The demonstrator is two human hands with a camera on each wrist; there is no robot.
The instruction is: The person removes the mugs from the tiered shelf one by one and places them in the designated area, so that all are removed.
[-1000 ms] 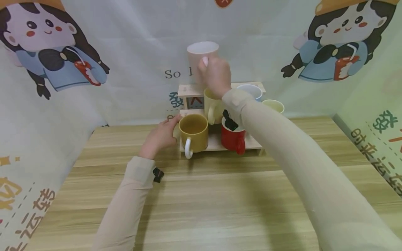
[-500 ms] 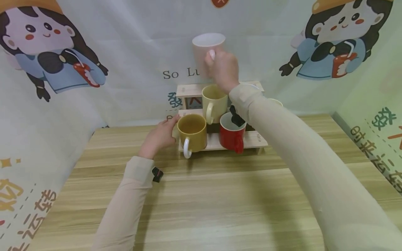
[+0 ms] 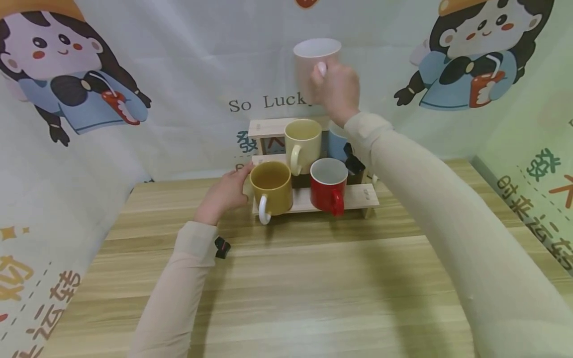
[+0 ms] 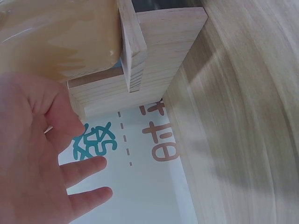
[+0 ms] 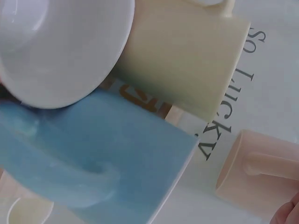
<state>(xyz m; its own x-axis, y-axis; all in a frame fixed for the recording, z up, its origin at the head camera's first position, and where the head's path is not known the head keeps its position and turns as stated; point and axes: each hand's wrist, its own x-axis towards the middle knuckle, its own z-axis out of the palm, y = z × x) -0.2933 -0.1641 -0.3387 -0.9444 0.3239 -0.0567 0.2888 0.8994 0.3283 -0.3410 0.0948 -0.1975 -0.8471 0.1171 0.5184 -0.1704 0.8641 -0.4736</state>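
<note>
Above the rack (image 3: 268, 128) — fingers (image 5: 285, 214) grip pink mug (image 3: 306, 67).

Above the pale wooden rack (image 3: 270, 128), a white-lined pink mug (image 3: 305, 69) is seen; on the rack, a white-handled mustard mug (image 3: 275, 195), a cream mug (image 3: 309, 148), a blue mug (image 3: 336, 144) and a white-lined red mug (image 3: 323, 191) are shown. The tabletop (image 3: 286, 283) beneath the rack is streaked brown.

Booth-like space: table (image 3: 286, 278), printed backdrop (image 3: 192, 74) on 3 sides.

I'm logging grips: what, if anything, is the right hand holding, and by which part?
The right hand holds the pink mug by its handle.
</note>
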